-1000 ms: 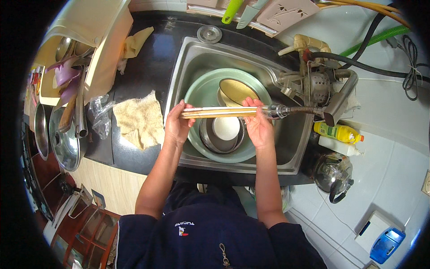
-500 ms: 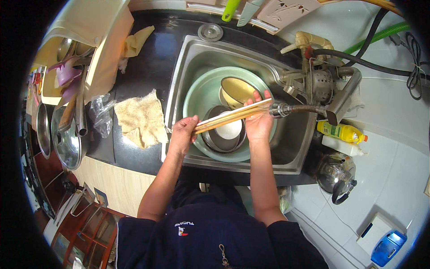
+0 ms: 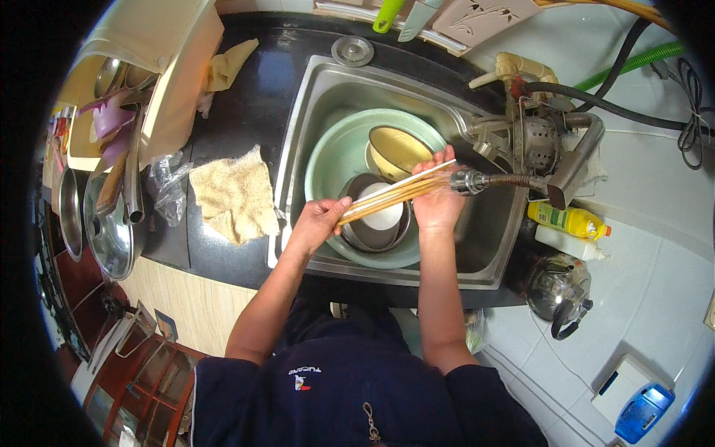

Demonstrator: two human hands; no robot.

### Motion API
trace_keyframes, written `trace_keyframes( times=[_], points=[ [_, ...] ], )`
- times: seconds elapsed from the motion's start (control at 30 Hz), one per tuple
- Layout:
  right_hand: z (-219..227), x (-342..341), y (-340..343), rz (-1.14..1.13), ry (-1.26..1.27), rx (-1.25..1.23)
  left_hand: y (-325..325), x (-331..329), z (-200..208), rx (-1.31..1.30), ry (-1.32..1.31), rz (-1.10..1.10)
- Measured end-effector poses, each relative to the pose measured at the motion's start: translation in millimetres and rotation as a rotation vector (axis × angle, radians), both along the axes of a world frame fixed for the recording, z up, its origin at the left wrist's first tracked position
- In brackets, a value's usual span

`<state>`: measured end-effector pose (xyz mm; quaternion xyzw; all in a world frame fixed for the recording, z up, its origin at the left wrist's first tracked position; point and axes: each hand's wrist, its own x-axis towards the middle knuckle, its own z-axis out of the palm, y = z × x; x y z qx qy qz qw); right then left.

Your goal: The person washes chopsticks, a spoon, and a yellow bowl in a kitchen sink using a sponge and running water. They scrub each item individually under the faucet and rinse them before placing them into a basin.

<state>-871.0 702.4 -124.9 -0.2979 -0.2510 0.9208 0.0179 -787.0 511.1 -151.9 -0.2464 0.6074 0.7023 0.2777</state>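
Observation:
A bundle of chopsticks (image 3: 393, 195), mostly brown with a white one on top, slants across the sink. My left hand (image 3: 317, 223) is closed round its lower left end. The upper right end rests in the palm of my right hand (image 3: 439, 208), whose fingers curl up behind it. Water from the sprayer head of the faucet (image 3: 467, 182) runs onto the sticks at that palm. Below lies a pale green basin (image 3: 328, 153) in the steel sink. In it are a yellow bowl (image 3: 402, 153), a grey pot (image 3: 365, 240) and a white bowl (image 3: 383, 217) inside the pot, partly hidden by the chopsticks.
Left of the sink lie a beige cloth (image 3: 234, 195) and a crumpled plastic bag (image 3: 170, 186). Beyond them are a glass lid (image 3: 112, 231) and a cream rack (image 3: 182, 89) of utensils. At right stand a yellow bottle (image 3: 570, 220) and a metal kettle (image 3: 558, 287).
My left hand has shifted a little right along with the chopsticks. The sticks' right ends are now slightly fanned, and my right hand has moved slightly up and right.

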Motion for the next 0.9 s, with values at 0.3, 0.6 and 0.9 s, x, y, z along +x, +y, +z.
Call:
trace_keyframes(
  times=[0.3,0.6,0.9],
  points=[
    [-20,9,15,0.154,0.194,-0.231,3,-9,-17,0.094,-0.009,0.373],
    [-20,6,15,0.029,0.135,-0.172,19,-29,-11,-0.017,0.045,0.340],
    [-17,9,25,0.094,0.183,-0.151,62,-50,-25,0.159,0.015,0.325]
  ],
)
